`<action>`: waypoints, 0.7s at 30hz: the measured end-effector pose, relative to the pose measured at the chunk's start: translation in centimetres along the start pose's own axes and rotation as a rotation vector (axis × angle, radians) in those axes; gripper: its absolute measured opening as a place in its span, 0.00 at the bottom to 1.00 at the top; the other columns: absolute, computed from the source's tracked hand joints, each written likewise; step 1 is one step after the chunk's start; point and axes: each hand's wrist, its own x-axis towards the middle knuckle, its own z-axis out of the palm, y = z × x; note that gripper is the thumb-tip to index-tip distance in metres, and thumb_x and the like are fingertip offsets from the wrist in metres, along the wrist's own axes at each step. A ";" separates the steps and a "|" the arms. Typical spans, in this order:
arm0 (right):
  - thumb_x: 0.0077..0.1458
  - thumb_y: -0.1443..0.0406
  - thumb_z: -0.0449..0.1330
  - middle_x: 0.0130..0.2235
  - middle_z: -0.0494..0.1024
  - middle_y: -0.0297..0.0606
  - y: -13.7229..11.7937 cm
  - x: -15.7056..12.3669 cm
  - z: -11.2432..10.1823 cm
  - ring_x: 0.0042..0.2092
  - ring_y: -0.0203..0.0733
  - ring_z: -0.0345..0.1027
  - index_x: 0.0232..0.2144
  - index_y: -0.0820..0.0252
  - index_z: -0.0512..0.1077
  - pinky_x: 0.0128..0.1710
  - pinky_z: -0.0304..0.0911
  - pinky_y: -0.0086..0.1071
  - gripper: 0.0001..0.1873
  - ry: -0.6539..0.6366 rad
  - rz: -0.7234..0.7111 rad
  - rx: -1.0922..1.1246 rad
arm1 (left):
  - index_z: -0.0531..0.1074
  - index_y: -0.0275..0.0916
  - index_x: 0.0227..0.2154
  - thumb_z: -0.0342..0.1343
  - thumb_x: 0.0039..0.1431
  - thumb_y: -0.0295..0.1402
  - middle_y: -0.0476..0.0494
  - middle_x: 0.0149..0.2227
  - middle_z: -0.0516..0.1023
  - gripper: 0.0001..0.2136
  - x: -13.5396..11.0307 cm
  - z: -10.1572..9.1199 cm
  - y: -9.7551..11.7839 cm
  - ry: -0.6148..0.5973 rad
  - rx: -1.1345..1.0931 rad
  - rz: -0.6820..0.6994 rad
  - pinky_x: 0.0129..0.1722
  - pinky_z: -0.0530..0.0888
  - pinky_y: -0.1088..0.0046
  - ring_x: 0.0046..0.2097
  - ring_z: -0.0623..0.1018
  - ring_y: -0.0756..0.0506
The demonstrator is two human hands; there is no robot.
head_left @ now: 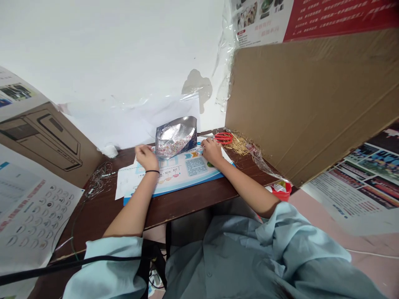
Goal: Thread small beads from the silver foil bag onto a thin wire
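The pouch (176, 137) was glossy foil, the worktop (190, 203) smooth dark wood, the scissor handles (223, 138) shiny red plastic, my sleeve (115, 253) matt cloth.

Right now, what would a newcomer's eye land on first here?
A crinkled silver foil bag of what look like colourful beads stands out first, propped at the back of the dark wooden table between the left hand and right hand. Just right of it, red-handled scissors lie beside a tangle of thin golden sticks. A big cardboard sheet looms over the table's right side.
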 end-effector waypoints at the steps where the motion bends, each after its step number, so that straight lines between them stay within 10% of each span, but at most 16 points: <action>1: 0.52 0.76 0.50 0.48 0.74 0.49 -0.1 0.0 0.0 0.49 0.52 0.61 0.39 0.61 0.72 0.43 0.54 0.41 0.16 0.019 -0.031 0.035 | 0.61 0.40 0.26 0.46 0.63 0.33 0.50 0.27 0.66 0.09 -1.4 0.6 0.6 -0.071 0.026 0.071 0.34 0.65 0.76 0.32 0.67 0.50; 7: 0.61 0.62 0.53 0.38 0.76 0.40 -1.6 -0.2 0.7 0.41 0.41 0.66 0.42 0.59 0.71 0.44 0.60 0.33 0.10 -0.074 -0.350 0.484 | 0.73 0.40 0.23 0.59 0.52 0.33 0.49 0.24 0.71 0.05 -6.5 2.5 1.9 -0.625 0.151 0.128 0.31 0.61 0.73 0.28 0.67 0.47; 21: 0.57 0.65 0.59 0.30 0.73 0.34 -1.2 -0.4 1.8 0.34 0.37 0.63 0.31 0.59 0.73 0.36 0.56 0.29 0.05 -0.117 -0.381 0.447 | 0.72 0.40 0.19 0.56 0.56 0.40 0.49 0.18 0.68 0.13 -5.8 2.4 0.2 -0.832 0.262 0.022 0.26 0.60 0.72 0.23 0.65 0.48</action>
